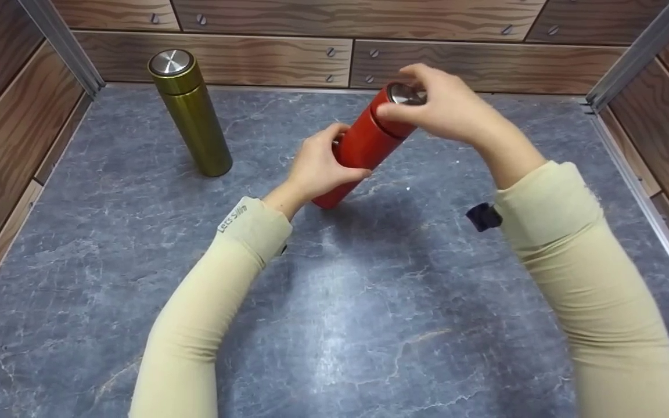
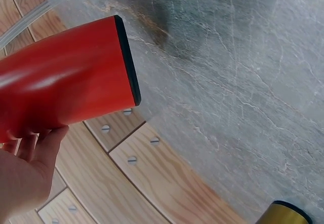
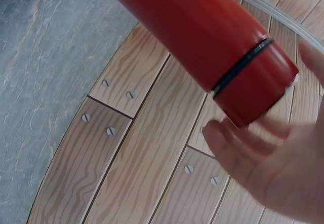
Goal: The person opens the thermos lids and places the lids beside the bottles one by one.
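Note:
A red thermos flask [image 1: 363, 145] is tilted above the grey marbled surface, its cap end up and to the right. My left hand [image 1: 318, 165] grips it round the lower body, thumb on the near side; the black-edged base [image 2: 128, 62] shows in the left wrist view. My right hand [image 1: 448, 104] is at the cap, its thumb and fingers spread loosely about it. In the right wrist view the cap [image 3: 258, 84], below a dark ring, appears slightly apart from the right thumb and fingers. An olive-gold thermos flask [image 1: 198, 122] with a silver-topped lid stands upright at the back left.
Wood-patterned panels [image 1: 265, 61] with printed screws wall off the back and both sides. Metal strips [image 1: 64, 43] run up the corners. A dark strap end [image 1: 484, 216] hangs from the right sleeve. The marbled surface [image 1: 334, 348] spreads toward the front.

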The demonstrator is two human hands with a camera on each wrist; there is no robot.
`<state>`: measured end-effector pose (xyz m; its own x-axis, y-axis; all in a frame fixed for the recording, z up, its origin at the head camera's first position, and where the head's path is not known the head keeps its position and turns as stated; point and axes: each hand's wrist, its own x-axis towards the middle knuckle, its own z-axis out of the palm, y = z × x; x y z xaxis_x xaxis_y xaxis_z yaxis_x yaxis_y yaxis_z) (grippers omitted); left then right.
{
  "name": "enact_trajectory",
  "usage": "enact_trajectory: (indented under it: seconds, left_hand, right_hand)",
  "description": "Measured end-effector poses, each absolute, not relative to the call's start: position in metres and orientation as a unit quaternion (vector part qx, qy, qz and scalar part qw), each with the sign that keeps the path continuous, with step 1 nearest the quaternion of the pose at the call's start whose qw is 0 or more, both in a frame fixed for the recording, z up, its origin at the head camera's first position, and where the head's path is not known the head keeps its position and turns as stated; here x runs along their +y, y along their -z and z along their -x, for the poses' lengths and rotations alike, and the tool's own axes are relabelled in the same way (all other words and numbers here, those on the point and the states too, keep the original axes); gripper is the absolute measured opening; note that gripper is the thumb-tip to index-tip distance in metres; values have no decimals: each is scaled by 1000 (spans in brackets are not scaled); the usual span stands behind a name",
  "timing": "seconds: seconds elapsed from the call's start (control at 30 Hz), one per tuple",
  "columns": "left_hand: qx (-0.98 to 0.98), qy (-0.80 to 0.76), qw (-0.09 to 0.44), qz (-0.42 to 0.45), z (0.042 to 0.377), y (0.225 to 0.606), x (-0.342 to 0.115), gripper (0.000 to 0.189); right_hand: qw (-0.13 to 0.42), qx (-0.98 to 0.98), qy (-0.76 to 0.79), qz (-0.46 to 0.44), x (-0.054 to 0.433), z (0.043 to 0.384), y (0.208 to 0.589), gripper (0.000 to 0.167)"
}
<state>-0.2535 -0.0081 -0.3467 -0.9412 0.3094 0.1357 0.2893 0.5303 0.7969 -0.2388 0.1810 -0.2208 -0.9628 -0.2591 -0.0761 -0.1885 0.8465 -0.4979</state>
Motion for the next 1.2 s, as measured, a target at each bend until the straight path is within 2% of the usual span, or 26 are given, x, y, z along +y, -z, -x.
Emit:
enact_trajectory:
  seconds: [0.13, 0.33, 0.43, 0.57, 0.67, 0.83, 0.9, 1.0, 1.13, 1.2]
  left_hand:
    - [874, -454, 18, -172, 253, 345, -8, 59]
    - [875, -452, 13, -173, 254, 346, -9, 60]
    - [876, -450, 7, -175, 254, 347, -9, 60]
    - [877, -447, 3, -177, 254, 347, -8, 60]
    - [875, -451, 8, -174, 254, 347, -8, 60]
    - [876, -451, 9, -172, 254, 346, -7, 60]
    - [877, -449, 9, -171, 254, 346, -7, 60]
    - [878, -447, 8, -170, 254, 346, -6, 60]
    - [881, -440, 3, -175, 254, 346, -6, 60]
    - [882, -436, 2, -177, 254, 347, -6, 61]
  right_hand:
    - [64, 964, 247, 69, 179, 237, 221, 83]
    - [67, 951, 252, 166, 182, 239, 218, 60]
    - [76, 948, 254, 175, 183, 239, 218, 67]
    - [74, 960, 248, 108, 182, 238, 219, 83]
    - [71, 966, 240, 69, 180, 238, 219, 86]
    - [71, 957, 252, 128, 183, 238, 218, 64]
    - [74, 950, 256, 161, 184, 239, 217, 60]
    - [79, 951, 250, 166, 184, 239, 216, 68]
    - [73, 961, 242, 110, 181, 238, 218, 82]
    - [70, 963, 243, 91, 180, 238, 218, 82]
